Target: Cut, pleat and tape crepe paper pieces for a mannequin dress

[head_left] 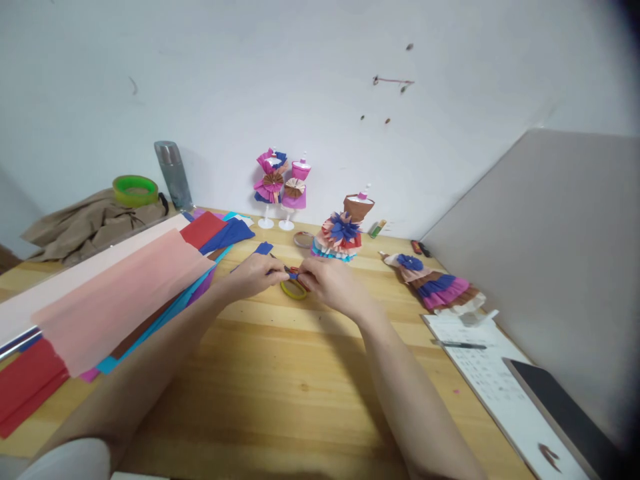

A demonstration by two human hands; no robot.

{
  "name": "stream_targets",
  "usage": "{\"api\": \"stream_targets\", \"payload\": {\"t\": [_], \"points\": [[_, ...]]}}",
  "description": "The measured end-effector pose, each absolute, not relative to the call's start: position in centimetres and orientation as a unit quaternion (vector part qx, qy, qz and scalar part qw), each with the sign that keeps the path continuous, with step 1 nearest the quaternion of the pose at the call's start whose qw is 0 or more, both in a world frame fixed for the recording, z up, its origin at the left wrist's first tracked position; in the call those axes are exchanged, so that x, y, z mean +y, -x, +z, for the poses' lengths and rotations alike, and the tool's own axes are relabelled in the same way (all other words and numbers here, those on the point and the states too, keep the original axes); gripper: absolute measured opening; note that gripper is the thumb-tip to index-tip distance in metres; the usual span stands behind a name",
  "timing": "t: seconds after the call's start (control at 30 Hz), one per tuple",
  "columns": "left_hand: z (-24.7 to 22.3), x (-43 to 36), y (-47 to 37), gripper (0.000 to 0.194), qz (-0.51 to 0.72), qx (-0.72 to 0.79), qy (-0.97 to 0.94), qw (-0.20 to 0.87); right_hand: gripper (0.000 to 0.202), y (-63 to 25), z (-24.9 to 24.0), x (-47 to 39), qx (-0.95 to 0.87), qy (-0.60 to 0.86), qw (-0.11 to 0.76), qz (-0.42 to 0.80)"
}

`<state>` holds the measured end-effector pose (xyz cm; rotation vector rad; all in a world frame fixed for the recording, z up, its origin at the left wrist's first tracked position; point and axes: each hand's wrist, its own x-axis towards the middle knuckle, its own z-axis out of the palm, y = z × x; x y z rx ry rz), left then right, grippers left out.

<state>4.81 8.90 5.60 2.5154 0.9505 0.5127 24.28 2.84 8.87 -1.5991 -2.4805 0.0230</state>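
Both hands meet near the middle of the table, fingers pinched towards each other. A small piece of blue crepe paper [293, 275] shows between the fingertips of my left hand [256, 275] and my right hand [327, 283]; its ends are hidden by the fingers. Just below and behind it lies a pair of scissors [294, 291] with a yellow handle loop, partly covered by the hands. Another blue paper scrap [263, 248] rests beyond my left hand. Behind my right hand stands a dress form [345, 233] in a brown top and ruffled paper skirt with a blue flower.
Crepe paper sheets [125, 293] in several colours cover the left side. Two small dressed forms [295, 193], a tape roll [303, 240] and a glue stick [379, 229] stand near the wall. At right lie a paper dress [440, 287], a pen [465, 345] and a tablet [560, 407].
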Motion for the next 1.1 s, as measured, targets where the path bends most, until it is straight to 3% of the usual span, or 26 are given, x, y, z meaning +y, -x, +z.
{"api": "stream_targets", "payload": {"t": [0.13, 0.37, 0.77, 1.1], "points": [[6.1, 9.3, -4.0, 0.029, 0.153, 0.36, -0.88, 0.27, 0.018, -24.6, 9.0, 2.9, -0.833, 0.544, 0.099, 0.003], [5.9, 10.3, -3.4, 0.03, 0.186, 0.335, -0.898, 0.215, 0.018, -25.2, 9.0, 3.1, -0.835, 0.535, 0.128, 0.0], [7.0, 10.7, -1.5, 0.034, 0.126, 0.362, -0.902, 0.199, 0.017, -26.0, 9.0, 3.3, -0.839, 0.517, 0.167, 0.02], [9.2, 9.8, 0.9, 0.034, 0.14, 0.482, -0.865, 0.019, 0.017, -26.4, 8.8, 3.6, -0.831, 0.536, 0.147, -0.005]]}}
